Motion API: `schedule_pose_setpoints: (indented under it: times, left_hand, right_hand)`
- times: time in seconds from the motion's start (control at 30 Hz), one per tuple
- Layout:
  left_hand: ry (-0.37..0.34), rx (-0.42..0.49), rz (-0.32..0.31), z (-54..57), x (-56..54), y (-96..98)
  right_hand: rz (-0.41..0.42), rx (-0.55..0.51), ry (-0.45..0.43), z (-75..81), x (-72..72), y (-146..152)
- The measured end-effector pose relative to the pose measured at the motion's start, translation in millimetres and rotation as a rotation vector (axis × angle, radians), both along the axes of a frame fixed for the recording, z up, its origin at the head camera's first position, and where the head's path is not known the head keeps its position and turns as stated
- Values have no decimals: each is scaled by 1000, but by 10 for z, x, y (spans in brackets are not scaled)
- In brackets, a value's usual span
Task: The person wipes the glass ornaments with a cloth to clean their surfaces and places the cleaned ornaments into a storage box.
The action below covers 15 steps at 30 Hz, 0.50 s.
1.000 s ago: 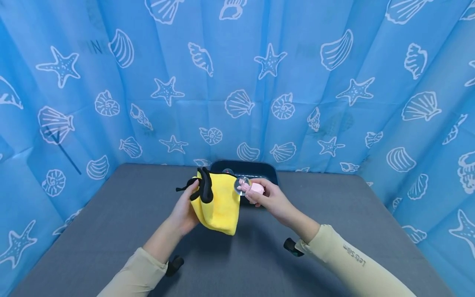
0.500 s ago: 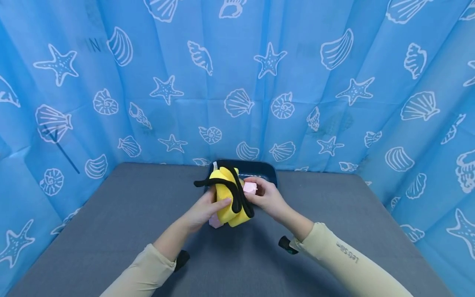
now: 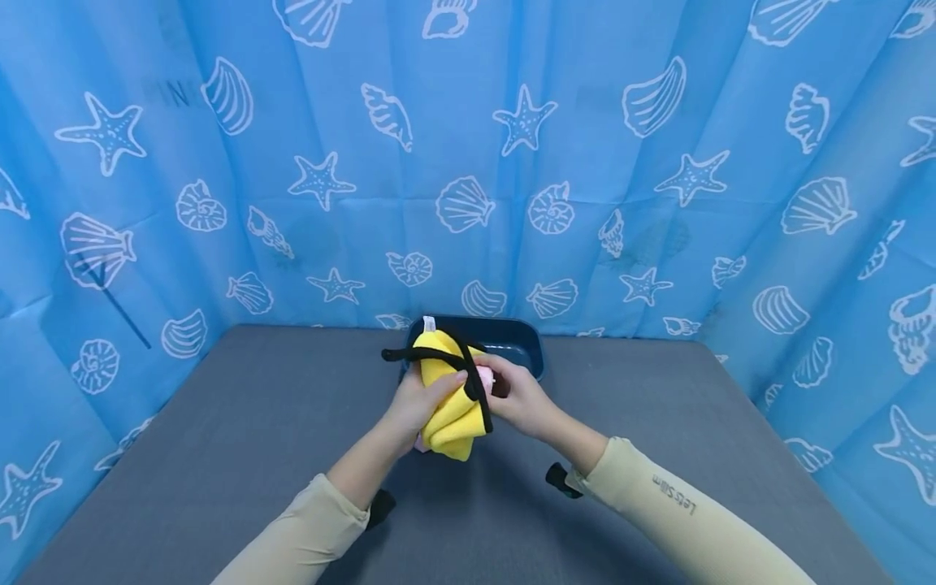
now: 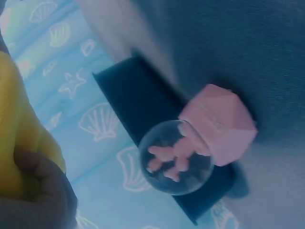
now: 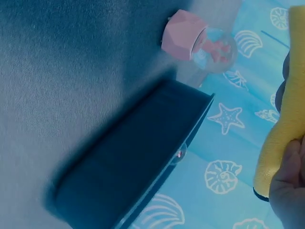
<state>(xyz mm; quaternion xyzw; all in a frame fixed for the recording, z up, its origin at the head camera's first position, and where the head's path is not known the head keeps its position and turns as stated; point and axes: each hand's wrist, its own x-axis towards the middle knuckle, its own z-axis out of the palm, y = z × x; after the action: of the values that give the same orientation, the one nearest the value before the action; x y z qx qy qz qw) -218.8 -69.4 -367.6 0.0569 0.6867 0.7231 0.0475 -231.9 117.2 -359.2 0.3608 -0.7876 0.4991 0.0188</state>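
Note:
In the head view my left hand (image 3: pixel 415 406) grips a yellow cloth (image 3: pixel 449 426) with black edging, thumb on top. My right hand (image 3: pixel 521 396) pinches the pink base (image 3: pixel 486 378) of a snow globe, whose clear ball is hidden by the cloth. In the left wrist view, my left hand (image 4: pixel 45 191) presses into the cloth's folds. Another snow globe with a faceted pink base (image 4: pixel 221 124) and pink figure stands on the table. The right wrist view also has a snow globe (image 5: pixel 185 36) there, apart from my right hand (image 5: pixel 290 183), which touches the cloth.
A dark blue tray (image 3: pixel 521 349) stands at the back of the grey table (image 3: pixel 621 422), behind the hands. A clear ball (image 5: pixel 180 153) shows above the tray's rim in the right wrist view. Blue curtain (image 3: pixel 468 146) with shell prints hangs behind.
A second ago the globe's clear ball showed beside the cloth; now the cloth covers it. My left hand has brought the cloth rightward, and the right hand has shifted slightly left.

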Motion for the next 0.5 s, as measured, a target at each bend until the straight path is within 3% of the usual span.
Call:
schedule_pose_setpoints:
  times: [0.3,0.5]
  left_hand:
    - [-90,246,96,37,24,119]
    - [-156,292,153,17,12,102]
  right_hand:
    - [-11,33,153,-48,35,0]
    - [33,22,196,-82,63,8]
